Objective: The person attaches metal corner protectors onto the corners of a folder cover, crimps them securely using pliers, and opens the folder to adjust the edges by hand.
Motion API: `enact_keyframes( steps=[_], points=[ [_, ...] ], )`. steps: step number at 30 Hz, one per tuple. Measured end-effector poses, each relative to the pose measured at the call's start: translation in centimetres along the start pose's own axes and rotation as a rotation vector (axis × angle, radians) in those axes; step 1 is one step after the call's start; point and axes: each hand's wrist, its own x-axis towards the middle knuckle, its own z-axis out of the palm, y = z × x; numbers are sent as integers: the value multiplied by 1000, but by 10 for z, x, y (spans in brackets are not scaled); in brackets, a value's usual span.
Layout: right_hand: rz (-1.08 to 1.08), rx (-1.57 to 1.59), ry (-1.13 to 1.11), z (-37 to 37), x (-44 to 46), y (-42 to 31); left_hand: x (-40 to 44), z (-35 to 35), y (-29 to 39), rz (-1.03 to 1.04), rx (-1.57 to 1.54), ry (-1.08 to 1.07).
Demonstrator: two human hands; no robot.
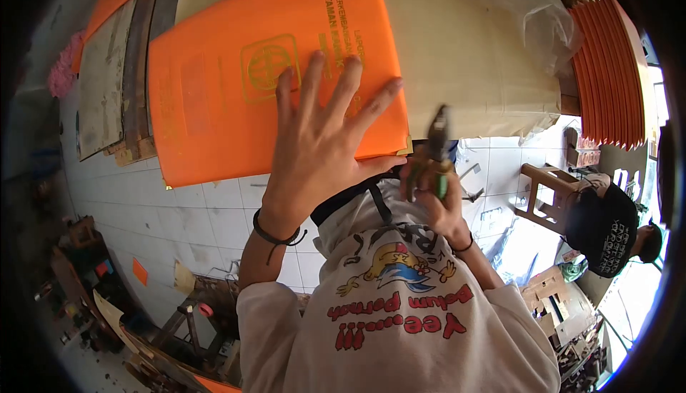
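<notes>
on top of the paper-covered table (pixel 471 71) lies an orange folder (pixel 204 114), its near edge jutting toward the person's body, with gold print and a round emblem in a square frame on its cover. metallic corner pieces (pixel 409 146) show at its two near corners. the left hand (pixel 318 132) rests on the cover, palm down, fingers spread wide and the thumb along the near edge by the right corner. just beside that corner the right hand (pixel 432 186) has its fingers clenched around green-handled pliers (pixel 439 132), blurred, jaws pointing up and away from the body. farther right are a crumpled clear plastic sheet (pixel 539 25) and a stack of orange covers (pixel 611 71). below the stack, a person in a black shirt (pixel 604 229) is beside a wooden stool (pixel 539 196) on the white tiled floor (pixel 193 225).
</notes>
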Motion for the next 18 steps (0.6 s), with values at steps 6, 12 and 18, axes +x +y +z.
enact_keyframes(
  steps=[6,12,18],
  points=[
    [-1,17,98,18,4,6,-2,1,0,-18,13,-4],
    [-70,134,174,24,7,13,0,0,0,-21,-2,-11],
    [-80,72,195,27,8,20,0,-1,0,-29,-21,-15]
  ],
)
